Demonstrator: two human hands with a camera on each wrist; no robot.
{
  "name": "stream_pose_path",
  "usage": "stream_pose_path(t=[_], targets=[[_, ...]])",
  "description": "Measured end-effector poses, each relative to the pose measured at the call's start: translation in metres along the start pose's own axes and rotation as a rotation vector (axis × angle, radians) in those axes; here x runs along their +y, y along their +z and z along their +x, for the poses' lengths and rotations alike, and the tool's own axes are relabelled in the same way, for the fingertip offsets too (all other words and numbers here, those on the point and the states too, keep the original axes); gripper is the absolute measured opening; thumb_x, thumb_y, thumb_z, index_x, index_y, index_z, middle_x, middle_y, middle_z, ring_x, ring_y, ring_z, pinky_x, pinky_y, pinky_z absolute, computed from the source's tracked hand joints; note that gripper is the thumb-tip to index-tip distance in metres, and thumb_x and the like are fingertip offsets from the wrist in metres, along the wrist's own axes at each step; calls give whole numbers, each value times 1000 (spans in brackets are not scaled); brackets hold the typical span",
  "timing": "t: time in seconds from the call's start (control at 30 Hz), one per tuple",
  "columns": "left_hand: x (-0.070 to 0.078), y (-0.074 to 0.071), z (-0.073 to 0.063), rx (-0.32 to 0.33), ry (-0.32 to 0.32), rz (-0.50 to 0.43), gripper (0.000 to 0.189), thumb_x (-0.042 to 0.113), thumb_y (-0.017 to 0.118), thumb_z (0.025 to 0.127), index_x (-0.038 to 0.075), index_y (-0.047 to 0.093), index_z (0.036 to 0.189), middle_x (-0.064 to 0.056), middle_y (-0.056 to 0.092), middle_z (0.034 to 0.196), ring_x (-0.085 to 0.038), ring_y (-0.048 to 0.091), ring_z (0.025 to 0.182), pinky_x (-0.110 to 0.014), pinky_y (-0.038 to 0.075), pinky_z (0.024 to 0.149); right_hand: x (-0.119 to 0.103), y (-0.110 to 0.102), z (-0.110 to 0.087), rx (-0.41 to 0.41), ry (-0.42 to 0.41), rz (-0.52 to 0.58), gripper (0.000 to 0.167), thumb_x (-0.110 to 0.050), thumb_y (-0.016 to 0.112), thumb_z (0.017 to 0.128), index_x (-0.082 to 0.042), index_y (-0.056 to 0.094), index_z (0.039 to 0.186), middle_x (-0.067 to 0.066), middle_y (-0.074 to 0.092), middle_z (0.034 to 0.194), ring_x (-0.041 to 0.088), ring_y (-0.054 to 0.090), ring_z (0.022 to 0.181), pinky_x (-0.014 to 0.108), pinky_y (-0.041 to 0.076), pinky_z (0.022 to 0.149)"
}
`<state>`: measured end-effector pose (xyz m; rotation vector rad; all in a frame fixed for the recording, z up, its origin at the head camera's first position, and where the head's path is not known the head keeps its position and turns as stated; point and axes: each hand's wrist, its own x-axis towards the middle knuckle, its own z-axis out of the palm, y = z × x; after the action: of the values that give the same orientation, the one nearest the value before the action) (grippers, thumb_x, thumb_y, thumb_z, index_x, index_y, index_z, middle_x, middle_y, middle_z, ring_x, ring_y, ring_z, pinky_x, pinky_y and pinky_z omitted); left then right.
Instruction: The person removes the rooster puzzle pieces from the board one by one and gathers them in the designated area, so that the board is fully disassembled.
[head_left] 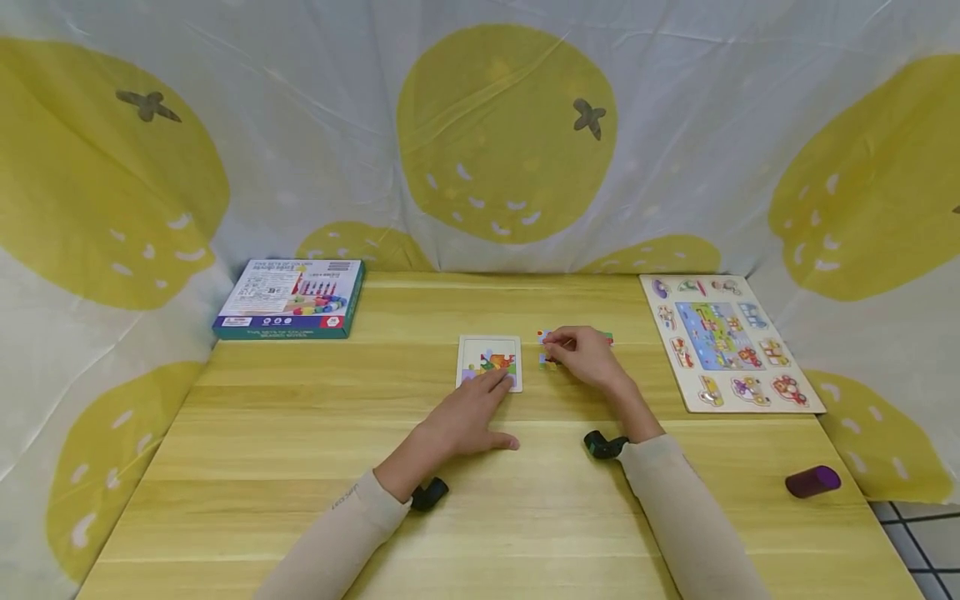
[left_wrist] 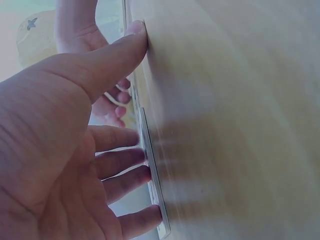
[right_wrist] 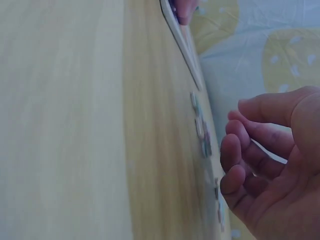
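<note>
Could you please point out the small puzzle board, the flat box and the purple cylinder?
Small puzzle board [head_left: 472, 352]: head view, bare white area, upper left.
Flat box [head_left: 288, 292]: head view, printed top face.
Purple cylinder [head_left: 807, 483]: head view, curved side.

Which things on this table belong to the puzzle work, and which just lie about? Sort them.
In the job:
small white rectangular puzzle tray, touched by left fingers
small multicoloured puzzle pieces, by right fingers

Lying about, apparently:
flat rectangular white-and-teal box
large pale rectangular board with vehicle pictures
dark purple cylinder

Wrist views seemingly low, head high
</note>
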<state>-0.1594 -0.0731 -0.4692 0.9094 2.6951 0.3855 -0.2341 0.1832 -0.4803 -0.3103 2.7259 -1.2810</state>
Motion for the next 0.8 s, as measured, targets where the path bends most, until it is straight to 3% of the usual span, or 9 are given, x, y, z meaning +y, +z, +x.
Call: stream_pose_path(t=[0.5, 0.8], targets=[[4, 0, -2, -42, -5, 30, 97, 63, 62, 95, 9, 23, 165, -11, 14, 174, -30, 15, 161, -57, 22, 127, -18, 21, 13, -55, -109, 19, 26, -24, 65, 102, -8, 75, 119, 6, 74, 110, 21, 66, 97, 38, 54, 87], [6, 1, -1, -22, -1, 95, 93, 65, 59, 96, 12, 25, 165, -10, 18, 173, -28, 21, 159, -58, 25, 126, -24, 35, 20, -97, -136, 47, 25, -23, 64, 103, -7, 74, 120, 6, 74, 111, 21, 66, 100, 40, 54, 93]])
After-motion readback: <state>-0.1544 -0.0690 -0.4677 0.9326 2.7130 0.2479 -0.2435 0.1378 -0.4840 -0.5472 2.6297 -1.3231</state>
